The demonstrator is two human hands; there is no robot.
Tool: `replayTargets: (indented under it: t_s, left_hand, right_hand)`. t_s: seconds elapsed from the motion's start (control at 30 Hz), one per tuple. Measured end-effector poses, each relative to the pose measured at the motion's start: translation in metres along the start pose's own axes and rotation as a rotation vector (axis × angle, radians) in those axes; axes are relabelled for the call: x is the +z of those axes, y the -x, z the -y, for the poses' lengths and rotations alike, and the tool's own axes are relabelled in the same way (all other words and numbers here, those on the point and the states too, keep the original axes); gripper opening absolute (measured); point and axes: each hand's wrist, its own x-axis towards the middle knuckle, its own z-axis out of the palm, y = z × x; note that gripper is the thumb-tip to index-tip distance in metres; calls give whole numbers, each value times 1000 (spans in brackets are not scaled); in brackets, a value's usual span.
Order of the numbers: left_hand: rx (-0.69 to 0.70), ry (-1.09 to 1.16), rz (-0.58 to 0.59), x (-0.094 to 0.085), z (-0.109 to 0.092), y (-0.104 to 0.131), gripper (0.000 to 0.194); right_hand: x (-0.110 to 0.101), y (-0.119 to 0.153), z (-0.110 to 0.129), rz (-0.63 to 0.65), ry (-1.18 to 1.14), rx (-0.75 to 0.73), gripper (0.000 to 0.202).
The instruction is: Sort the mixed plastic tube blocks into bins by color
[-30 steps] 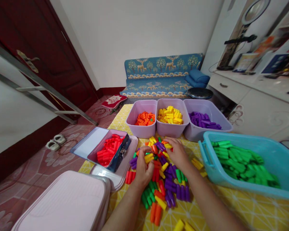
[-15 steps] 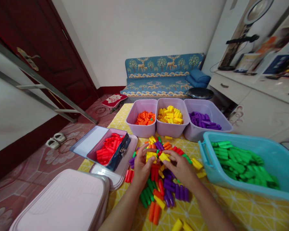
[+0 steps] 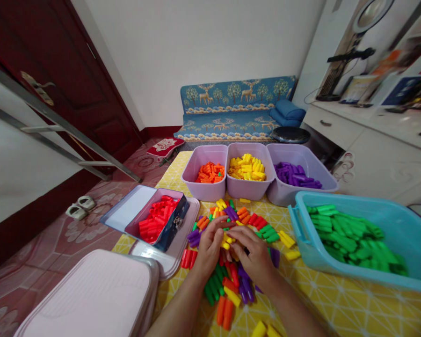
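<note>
Close together over a mixed pile of coloured plastic pieces, my left hand (image 3: 210, 244) and my right hand (image 3: 254, 252) are both curled around yellow plastic pieces (image 3: 227, 241). My fingers cover part of these pieces. Around and under the hands lie purple pieces (image 3: 246, 284), green pieces (image 3: 214, 283), red pieces (image 3: 188, 258) and orange pieces (image 3: 225, 312) on the yellow patterned tablecloth (image 3: 319, 304). More yellow pieces (image 3: 286, 238) lie right of my right hand.
Behind the pile stand lilac bins of orange (image 3: 204, 189), yellow (image 3: 247, 189) and purple pieces (image 3: 284, 196). A turquoise bin (image 3: 358, 271) of green pieces is at right. At left are an open tin (image 3: 171, 229) with red pieces and pale lids (image 3: 91, 295).
My right hand has moved left and slightly down, closer to my left hand. The yellow pieces, held apart before, are now together between the fingers.
</note>
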Motion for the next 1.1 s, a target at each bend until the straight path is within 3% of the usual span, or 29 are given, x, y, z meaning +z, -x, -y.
replayTargets:
  t_s: [0.1,0.23,0.33,0.43,0.53,0.6,0.73,0.9,0.97,1.1]
  left_hand:
    - [84,-189,66,-2,2,1,38]
    - [414,-597,-13,-7,1,-1,23]
    - [556,-807,-65,-11,0,-5,23]
    - [521,-1050,-83,-12,1,-9,43]
    - [425,-1217,-16,-11,1,-11,60]
    - [383,-1267,9,-11,1,-11,57]
    - [323,-1256,-56,-10,0,-11,43]
    - [328,-1230,-134,-12,2,-13,17]
    - [335,-1225,-145,-14,4,-13,15]
    - [350,-1201,-140,-15,5,-14,13]
  right_hand:
    - [-2,0,-2,-108,-24,82,20]
    - [-8,0,-3,-314,-234,368,23]
    - [-14,-1,-6,-367,-342,475,28]
    - [-19,-4,-11,-296,-378,517,27]
    - [-23,-7,-16,-141,-444,588,27]
    - [-26,-9,-18,-60,-466,647,28]
    - [-34,-14,-22,33,-449,710,25]
    - [-47,-32,-19,141,-351,655,15]
    - [-50,-45,-12,4,-386,608,17]
    - [-52,-62,1,-513,-629,408,37]
